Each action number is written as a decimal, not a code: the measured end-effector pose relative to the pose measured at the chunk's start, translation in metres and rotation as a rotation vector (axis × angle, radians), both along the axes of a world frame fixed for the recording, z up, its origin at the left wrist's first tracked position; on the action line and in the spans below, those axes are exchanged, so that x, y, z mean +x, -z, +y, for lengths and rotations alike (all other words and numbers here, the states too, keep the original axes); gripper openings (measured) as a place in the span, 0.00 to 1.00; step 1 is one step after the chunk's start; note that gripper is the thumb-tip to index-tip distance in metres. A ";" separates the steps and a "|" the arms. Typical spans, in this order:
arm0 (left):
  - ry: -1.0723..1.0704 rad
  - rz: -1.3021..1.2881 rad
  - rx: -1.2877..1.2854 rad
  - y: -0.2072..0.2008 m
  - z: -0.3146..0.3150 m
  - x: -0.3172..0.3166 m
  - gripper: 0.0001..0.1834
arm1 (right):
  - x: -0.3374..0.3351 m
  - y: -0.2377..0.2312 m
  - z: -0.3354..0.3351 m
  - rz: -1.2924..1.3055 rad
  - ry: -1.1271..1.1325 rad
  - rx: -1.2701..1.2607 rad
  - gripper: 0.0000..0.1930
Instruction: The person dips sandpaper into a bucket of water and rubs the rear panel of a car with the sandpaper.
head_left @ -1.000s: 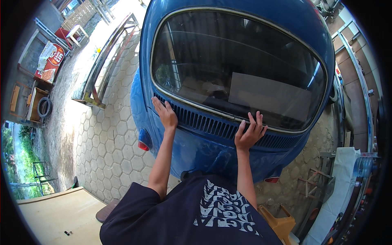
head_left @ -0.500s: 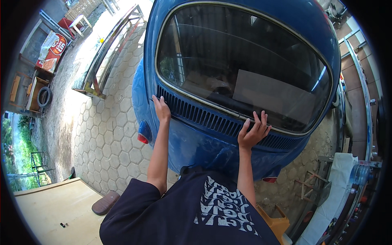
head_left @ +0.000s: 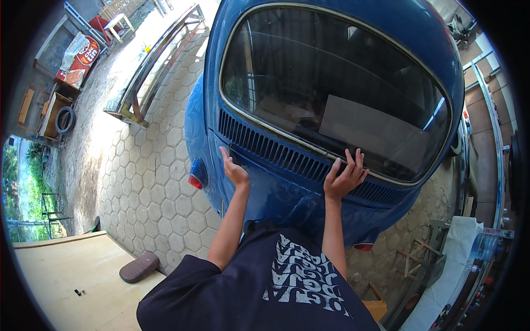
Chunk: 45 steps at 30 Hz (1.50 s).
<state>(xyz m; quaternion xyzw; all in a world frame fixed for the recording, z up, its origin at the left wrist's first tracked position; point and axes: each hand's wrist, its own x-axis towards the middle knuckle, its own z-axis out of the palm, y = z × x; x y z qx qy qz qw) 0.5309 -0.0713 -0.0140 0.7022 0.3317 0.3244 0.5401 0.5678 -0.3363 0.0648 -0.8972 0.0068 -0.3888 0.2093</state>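
A blue rounded car stands right before me, with a large dark rear window and a slotted vent panel under it. My left hand is at the bodywork just below the left end of the vents, fingers stretched and nothing in them. Whether its palm presses on the metal I cannot tell. Over the right part of the vents, my right hand spreads its fingers, the tips at the window's lower trim. A pale flat panel shows through the glass. The left tail light has a red lens.
Hexagonal paving lies left of the car. A pale wooden board carries a brown padded piece at lower left. Farther off stands a long metal frame. To the right are a white-covered surface and an orange plastic piece.
My left hand has come down toward me, from the left end of the vents to the bodywork below them. My right hand stays at the window's lower edge.
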 end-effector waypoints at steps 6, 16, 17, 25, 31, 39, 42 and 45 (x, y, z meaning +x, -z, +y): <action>-0.284 -0.517 -0.608 0.014 0.084 0.027 0.31 | 0.000 0.001 -0.002 0.000 -0.013 0.011 0.15; 0.139 0.162 0.307 -0.009 0.061 0.100 0.34 | -0.003 0.003 -0.005 0.022 -0.017 0.015 0.16; 0.228 0.107 0.263 -0.008 0.064 0.096 0.35 | -0.006 0.003 -0.005 0.015 -0.007 0.005 0.16; 0.281 -0.033 0.147 -0.003 0.117 0.138 0.34 | -0.003 -0.002 0.004 0.026 -0.023 -0.017 0.16; 0.340 -0.009 0.308 -0.032 0.065 0.102 0.33 | 0.000 -0.003 -0.001 0.022 0.011 -0.052 0.17; 0.335 0.184 0.406 -0.029 0.003 0.072 0.35 | -0.009 0.009 -0.004 0.029 0.032 -0.064 0.17; 0.341 0.091 0.281 -0.043 0.032 0.092 0.34 | -0.008 0.009 -0.009 0.048 0.035 -0.063 0.17; 0.230 0.135 0.219 -0.045 0.078 0.126 0.34 | -0.010 0.002 0.004 0.038 -0.006 -0.032 0.17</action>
